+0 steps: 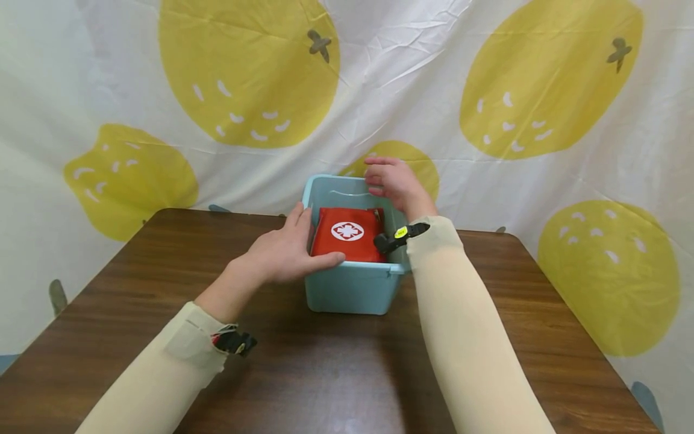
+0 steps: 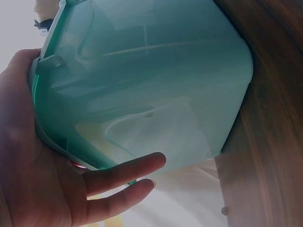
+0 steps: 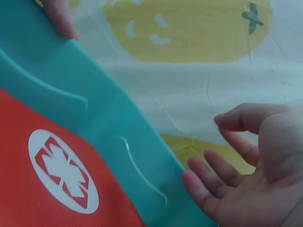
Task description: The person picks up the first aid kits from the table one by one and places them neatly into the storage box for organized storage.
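Note:
A light blue plastic bin stands on the table, with a red first-aid pouch lying inside, its white cross emblem facing up. My left hand rests against the bin's near left corner, thumb along the front rim. In the left wrist view, two straight fingers of that left hand extend beside the bin's outer wall. Above the bin's far right side hovers my right hand, fingers loosely bent. The right wrist view shows this right hand holding nothing, near the bin's rim.
The brown wooden table extends on both sides of the bin and in front of it. Directly behind hangs a white curtain with large yellow fruit prints. A black strap circles the right wrist.

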A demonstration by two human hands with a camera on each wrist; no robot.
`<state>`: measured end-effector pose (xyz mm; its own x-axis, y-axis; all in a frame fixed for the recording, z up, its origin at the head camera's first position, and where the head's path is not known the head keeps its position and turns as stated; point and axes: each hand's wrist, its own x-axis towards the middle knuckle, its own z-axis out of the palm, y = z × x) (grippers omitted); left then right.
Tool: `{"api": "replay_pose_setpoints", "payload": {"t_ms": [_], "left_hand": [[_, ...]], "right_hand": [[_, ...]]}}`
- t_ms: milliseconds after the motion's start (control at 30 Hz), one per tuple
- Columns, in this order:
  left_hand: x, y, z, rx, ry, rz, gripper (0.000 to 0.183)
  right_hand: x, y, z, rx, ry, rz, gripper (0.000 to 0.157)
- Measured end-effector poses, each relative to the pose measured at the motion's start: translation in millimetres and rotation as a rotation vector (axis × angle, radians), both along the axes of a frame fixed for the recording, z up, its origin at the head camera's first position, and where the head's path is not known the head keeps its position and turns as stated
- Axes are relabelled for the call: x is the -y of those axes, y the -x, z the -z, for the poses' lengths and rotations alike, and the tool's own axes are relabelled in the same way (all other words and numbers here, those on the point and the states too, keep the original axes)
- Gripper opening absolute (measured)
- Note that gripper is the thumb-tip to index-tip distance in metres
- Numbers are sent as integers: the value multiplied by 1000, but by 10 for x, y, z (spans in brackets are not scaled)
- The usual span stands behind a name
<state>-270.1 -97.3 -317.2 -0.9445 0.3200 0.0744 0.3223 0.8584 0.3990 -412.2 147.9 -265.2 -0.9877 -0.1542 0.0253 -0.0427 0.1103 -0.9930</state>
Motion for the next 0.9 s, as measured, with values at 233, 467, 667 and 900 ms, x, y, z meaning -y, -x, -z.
{"api": "replay_pose_setpoints", "payload": {"t_ms": [233, 467, 667, 900], "left_hand": [[36, -32, -19, 18, 3, 18, 127], [94, -63, -75, 24, -1, 39, 127], [143, -62, -86, 67, -59, 38, 128], [255, -50, -55, -27, -87, 44, 113]], "right_hand": [[-44, -59, -173, 17, 317, 17, 55], [-156, -241, -379, -21, 378, -23, 58], [-303, -472, -456, -112, 291, -51, 47], [-462, -817, -380, -231, 29, -23, 45]]}}
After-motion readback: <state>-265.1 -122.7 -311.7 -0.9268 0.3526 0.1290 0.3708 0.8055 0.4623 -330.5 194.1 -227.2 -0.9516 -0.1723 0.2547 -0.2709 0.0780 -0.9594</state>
